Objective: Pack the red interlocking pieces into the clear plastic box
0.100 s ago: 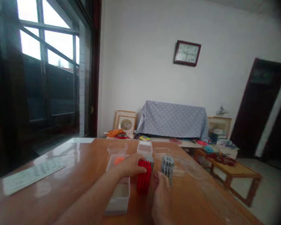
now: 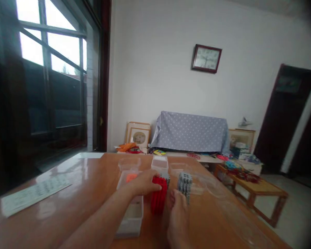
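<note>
My left hand (image 2: pixel 147 181) reaches over a clear plastic box and is closed on the top of a red stack of studded plastic pieces (image 2: pixel 158 199), which stands upright on the table. Part of a grey studded stack (image 2: pixel 165 177) shows just behind the red one. To the right, my right hand (image 2: pixel 177 202) is low with its fingers curled together; whatever it may hold is hidden. Right behind it rises another grey studded stack (image 2: pixel 185 183), its lower part covered by the hand. The clear plastic box (image 2: pixel 129 226) has an orange piece (image 2: pixel 131 177) inside its far end.
Further back on the wooden table (image 2: pixel 88 183) stand a white-looking box (image 2: pixel 160 162) and clear containers (image 2: pixel 129 163). A printed sheet (image 2: pixel 36 195) lies at the left. Clear plastic packaging (image 2: pixel 217 186) sits along the right side. Beyond is a low bench (image 2: pixel 264 188).
</note>
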{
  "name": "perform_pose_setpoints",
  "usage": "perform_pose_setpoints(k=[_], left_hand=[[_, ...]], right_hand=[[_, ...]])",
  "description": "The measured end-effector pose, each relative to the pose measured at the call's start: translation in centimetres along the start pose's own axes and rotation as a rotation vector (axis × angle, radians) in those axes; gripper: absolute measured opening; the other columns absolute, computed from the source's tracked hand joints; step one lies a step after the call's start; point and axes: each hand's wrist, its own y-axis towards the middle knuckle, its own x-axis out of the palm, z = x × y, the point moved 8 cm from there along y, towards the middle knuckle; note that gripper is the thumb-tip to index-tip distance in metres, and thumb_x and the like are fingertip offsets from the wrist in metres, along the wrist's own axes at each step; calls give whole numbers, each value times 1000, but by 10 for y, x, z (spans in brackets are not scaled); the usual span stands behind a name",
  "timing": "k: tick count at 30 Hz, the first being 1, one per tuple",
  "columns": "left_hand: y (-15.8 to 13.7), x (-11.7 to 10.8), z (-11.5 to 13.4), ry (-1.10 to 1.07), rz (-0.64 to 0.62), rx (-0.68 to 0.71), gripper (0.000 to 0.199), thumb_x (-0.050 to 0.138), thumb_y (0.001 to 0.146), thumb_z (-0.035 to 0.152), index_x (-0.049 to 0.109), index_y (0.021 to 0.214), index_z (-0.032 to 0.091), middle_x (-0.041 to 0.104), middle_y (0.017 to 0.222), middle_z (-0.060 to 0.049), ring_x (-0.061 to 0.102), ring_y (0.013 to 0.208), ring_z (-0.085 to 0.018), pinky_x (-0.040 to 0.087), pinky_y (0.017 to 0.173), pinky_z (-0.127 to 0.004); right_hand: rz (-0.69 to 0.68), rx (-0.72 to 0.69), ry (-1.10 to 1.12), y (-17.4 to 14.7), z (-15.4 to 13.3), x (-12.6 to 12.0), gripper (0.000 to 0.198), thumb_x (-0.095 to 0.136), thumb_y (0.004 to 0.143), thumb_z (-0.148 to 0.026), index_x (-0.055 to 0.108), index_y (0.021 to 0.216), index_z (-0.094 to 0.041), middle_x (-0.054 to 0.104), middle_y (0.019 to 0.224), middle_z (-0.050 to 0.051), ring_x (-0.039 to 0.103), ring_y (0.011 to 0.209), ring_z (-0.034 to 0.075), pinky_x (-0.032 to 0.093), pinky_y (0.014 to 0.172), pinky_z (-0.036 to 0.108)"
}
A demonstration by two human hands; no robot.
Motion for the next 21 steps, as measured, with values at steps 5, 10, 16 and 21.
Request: perform_pose_setpoints(k=[5, 10, 16, 21], left_hand=[[0, 1, -1, -12, 19, 9, 50, 73, 74, 37, 67, 119, 17, 70, 120, -9, 65, 107, -28, 49, 98, -38], [1, 2, -4, -22, 50, 24, 48, 71, 76, 34, 65, 121, 19, 70, 120, -8, 65, 107, -26, 49, 96, -36], [3, -1, -5, -22, 93, 40, 49, 73, 75, 33, 66, 122, 19, 71, 120, -8, 64, 109, -26, 48, 99, -37], [-6, -16, 6, -43, 184, 17, 55, 72, 76, 34, 64, 128, 18, 68, 129, -10, 62, 118, -28, 46, 104, -38]], right_hand=[[23, 63, 18, -1, 0, 0, 41, 58, 85, -54, 69, 106, -21, 76, 109, 6, 70, 104, 25, 53, 87, 36], [14, 33, 43, 2, 0, 1, 41, 57, 85, -55, 69, 104, -21, 74, 113, 8, 69, 109, 26, 54, 90, 36], [9, 40, 20, 2, 0, 1, 43, 53, 87, -58, 68, 105, -21, 74, 111, 9, 70, 105, 26, 54, 86, 36], [21, -12, 20, 1, -5, -4, 43, 54, 88, -57, 69, 105, -21, 74, 108, 8, 70, 103, 24, 53, 82, 34]])
